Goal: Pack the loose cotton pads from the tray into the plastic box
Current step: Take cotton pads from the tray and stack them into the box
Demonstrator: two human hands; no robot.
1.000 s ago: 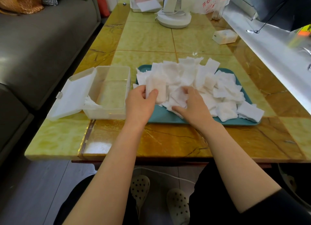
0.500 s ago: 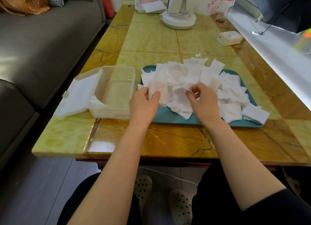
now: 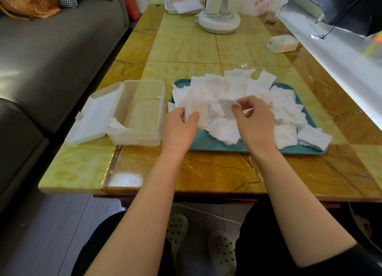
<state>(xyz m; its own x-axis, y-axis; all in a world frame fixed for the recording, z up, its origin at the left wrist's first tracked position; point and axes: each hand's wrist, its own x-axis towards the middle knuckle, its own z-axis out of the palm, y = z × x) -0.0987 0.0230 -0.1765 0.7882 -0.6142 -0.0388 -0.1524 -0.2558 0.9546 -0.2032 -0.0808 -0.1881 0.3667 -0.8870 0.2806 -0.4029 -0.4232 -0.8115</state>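
Up from the tray [image 3: 206, 146] came the right hand [image 3: 256, 123] pinching 1 pad [image 3: 227, 107]; left hand [image 3: 177, 128] grips a stack [image 3: 197, 108]; box [image 3: 142, 110] nearly empty.

box [image 3: 142, 112] left of tray [image 3: 208, 141] | pads [image 3: 233, 89] on tray

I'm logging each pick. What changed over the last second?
The right hand rose off the pile and now pinches a pad, lifted toward the left hand. The left hand kept gripping its stack of pads. The box and tray stayed put.
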